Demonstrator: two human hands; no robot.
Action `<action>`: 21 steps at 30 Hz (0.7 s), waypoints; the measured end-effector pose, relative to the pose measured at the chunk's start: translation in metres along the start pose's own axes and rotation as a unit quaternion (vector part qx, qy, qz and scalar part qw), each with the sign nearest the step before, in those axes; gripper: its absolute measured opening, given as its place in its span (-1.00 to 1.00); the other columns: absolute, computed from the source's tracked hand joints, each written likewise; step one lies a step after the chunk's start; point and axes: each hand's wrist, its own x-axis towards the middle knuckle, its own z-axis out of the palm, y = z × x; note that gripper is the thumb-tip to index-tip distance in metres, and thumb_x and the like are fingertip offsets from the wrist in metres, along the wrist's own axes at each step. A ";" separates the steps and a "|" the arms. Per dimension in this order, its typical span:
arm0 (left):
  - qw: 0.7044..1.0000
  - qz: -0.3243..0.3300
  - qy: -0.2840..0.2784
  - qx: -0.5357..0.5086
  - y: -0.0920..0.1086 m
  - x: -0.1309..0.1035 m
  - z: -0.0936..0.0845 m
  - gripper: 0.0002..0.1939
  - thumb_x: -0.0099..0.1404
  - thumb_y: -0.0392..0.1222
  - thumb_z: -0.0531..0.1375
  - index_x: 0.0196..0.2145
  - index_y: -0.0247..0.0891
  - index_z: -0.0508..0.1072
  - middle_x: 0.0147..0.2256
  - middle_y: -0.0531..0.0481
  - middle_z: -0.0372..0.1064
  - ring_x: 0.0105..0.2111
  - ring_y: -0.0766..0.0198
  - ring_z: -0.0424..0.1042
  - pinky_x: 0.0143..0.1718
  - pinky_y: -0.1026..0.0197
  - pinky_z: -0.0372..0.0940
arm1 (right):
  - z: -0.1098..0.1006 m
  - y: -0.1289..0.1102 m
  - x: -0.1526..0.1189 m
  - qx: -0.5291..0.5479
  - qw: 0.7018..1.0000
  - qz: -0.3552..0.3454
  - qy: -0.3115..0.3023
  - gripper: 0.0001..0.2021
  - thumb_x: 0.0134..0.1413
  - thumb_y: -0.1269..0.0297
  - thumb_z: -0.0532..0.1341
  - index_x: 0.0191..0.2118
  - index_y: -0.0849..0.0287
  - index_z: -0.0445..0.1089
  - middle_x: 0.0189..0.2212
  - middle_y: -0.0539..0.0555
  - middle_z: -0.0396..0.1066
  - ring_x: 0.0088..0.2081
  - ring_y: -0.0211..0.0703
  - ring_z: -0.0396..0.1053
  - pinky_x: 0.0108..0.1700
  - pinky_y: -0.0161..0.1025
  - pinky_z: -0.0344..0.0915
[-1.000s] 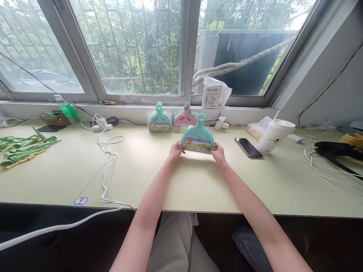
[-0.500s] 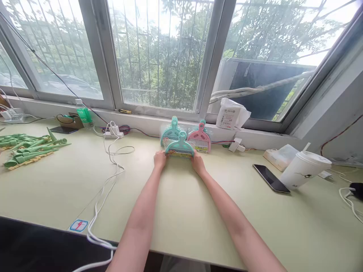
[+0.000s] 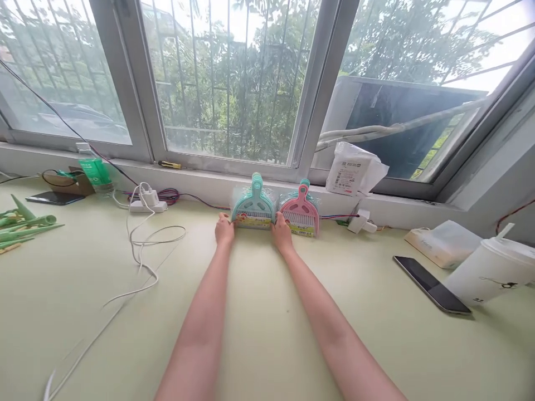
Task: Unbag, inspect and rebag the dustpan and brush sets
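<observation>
At 9 o'clock on the pale green table (image 3: 83, 312), a bundle of green plastic pieces (image 3: 20, 223) lies at the edge of view. Toward 10 o'clock a dark phone (image 3: 52, 197) and a green bottle (image 3: 95, 170) sit near the sill, and a white cable (image 3: 137, 250) loops down from a white charger (image 3: 147, 200).

At 12 o'clock stands the teal dustpan set (image 3: 253, 203), upright against the window ledge, handle up. The left hand (image 3: 224, 229) touches its left lower corner, fingers curled on the edge; the right hand (image 3: 282, 234) presses its right lower corner. Whether the 2 hands truly clasp it or only rest against it, I cannot tell. Just beside it, at about 1 o'clock, stands a pink dustpan set (image 3: 300, 211), touching the teal one.

Farther right, a white bag (image 3: 353, 172) rests on the sill; at 3 o'clock lie a black phone (image 3: 434, 285) and a white paper cup (image 3: 489, 273).
</observation>
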 end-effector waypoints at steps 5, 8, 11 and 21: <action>1.000 0.015 0.016 0.012 -0.001 -0.002 0.002 -0.66 0.28 -0.15 0.21 -0.03 -0.19 0.21 -0.17 -0.17 0.45 0.00 0.01 0.38 -0.06 0.05 0.25 | -0.003 -0.002 -0.001 -0.012 1.000 0.003 -0.006 -0.55 0.23 0.30 0.06 0.21 0.24 0.10 0.04 0.32 0.35 -0.11 0.10 0.44 -0.16 -0.09 0.32; 0.998 0.028 0.045 0.028 -0.002 -0.004 0.001 -0.61 0.25 -0.16 0.24 -0.02 -0.22 0.22 -0.05 -0.21 0.36 0.10 0.00 0.27 0.05 0.02 0.21 | -0.008 -0.003 -0.003 -0.003 0.998 -0.016 0.053 -0.56 0.26 0.22 0.04 0.21 0.23 0.12 0.11 0.34 0.29 0.09 0.13 0.31 -0.04 -0.05 0.28; 0.997 0.025 0.059 0.035 -0.002 -0.005 0.000 -0.50 0.21 -0.13 0.27 0.04 -0.24 0.20 0.07 -0.26 0.23 0.16 -0.04 0.18 0.11 -0.03 0.19 | -0.021 0.007 -0.004 0.028 0.981 0.051 0.187 -0.55 0.31 0.14 -0.07 0.24 0.19 0.09 0.20 0.36 0.18 0.24 0.11 0.13 0.07 0.03 0.20; 0.980 0.144 0.120 0.061 0.009 -0.026 -0.007 -0.05 0.05 -0.11 0.38 0.28 -0.13 -0.04 0.27 -0.29 -0.09 0.28 -0.13 0.00 0.14 -0.13 0.17 | -0.067 0.091 0.001 0.064 0.937 0.253 0.232 -0.83 0.14 0.25 0.12 -0.18 0.11 0.37 -0.17 0.28 0.46 -0.12 0.06 0.39 -0.12 -0.05 0.20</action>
